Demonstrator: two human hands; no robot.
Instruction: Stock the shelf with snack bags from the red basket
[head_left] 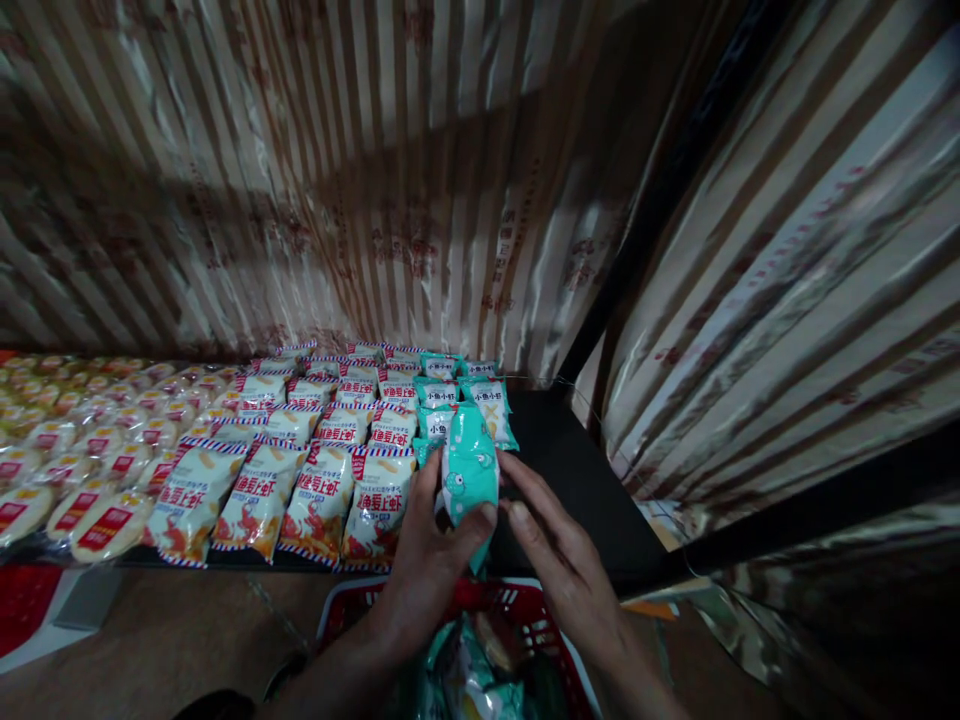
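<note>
Teal and glossy, patterned with pale dots, one packet (471, 460) sits in the left hand (427, 560) near the front edge of a black shelf (592, 470). The left fingers grip it, thumb across its face; the right hand (574, 570) lies at four o'clock, fingers loosely extended, contact unclear. Wrapped cakes (101, 525) lie far off at nine, white packets (319, 500) nearer at nine, matching packets (493, 408), partly hidden, at twelve, a red basket (521, 592) at six.

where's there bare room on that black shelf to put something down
The black shelf is bare right of the teal packets, between the striped sheeting behind and the right hand in front. Left of the teal packets it is crowded: red-lettered bags, then round packs, packed close. The red basket below also holds packets.
</note>
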